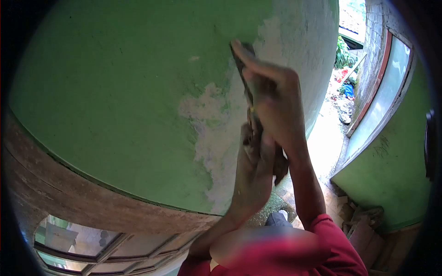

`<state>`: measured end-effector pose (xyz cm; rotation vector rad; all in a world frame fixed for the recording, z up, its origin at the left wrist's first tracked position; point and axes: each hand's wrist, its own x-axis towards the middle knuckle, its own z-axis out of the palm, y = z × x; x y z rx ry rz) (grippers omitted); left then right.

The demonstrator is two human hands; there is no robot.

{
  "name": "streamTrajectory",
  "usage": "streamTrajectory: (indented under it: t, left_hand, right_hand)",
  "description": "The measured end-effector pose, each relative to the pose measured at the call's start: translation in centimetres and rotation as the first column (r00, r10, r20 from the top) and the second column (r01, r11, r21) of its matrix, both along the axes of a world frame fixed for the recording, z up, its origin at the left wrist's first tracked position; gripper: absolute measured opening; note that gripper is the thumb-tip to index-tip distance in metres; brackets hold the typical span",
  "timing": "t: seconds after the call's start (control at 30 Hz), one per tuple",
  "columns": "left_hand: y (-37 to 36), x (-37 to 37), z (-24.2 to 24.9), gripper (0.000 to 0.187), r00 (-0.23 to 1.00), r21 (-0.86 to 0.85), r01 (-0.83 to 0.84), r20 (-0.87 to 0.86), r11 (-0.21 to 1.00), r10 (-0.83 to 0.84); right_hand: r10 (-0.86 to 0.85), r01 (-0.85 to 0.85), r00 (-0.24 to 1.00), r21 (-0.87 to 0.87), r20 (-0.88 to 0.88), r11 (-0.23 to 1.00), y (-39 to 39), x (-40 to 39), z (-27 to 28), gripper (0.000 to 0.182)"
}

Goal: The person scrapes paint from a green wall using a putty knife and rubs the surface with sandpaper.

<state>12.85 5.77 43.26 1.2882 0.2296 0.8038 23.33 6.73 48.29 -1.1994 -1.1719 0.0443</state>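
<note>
A green painted wall [119, 106] fills the left and middle of the head view, with a rough pale patch [209, 124] where the paint is off. Against the edge of this patch lies a long, dark, flat-bladed tool [238, 62], tilted with its tip up and to the left. My right hand [278, 106] grips the blade part, its index finger stretched along the blade toward the tip. Lower down, my left hand [253, 170] is closed around the tool's lower end. Both hands partly hide the tool, and I cannot tell its exact kind.
A bare brownish ledge [101, 193] runs below the green wall, over a framed window [87, 241]. To the right, a bright doorway [334, 133] leads outside, beside a red-framed glass panel [382, 92]. Wood pieces [366, 230] lie at the lower right.
</note>
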Motion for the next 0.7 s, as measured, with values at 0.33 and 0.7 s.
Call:
streamTrajectory:
  t: [0.33, 0.7]
  left_hand:
    - [-4.8, -6.8, -21.3, 0.024, 0.834, -0.062, -0.129, -0.547, 0.990, 0.075]
    - [-6.2, -8.2, -21.6, 0.029, 0.822, 0.144, -0.146, -0.533, 0.979, 0.201]
  right_hand:
    - [0.095, -0.339, 0.877, -0.467, -0.471, 0.817, -8.4, -1.8, -23.9, 0.069]
    - [0.265, -0.763, 0.600, -0.442, -0.754, 0.471, -12.5, -2.6, -23.6, 0.046]
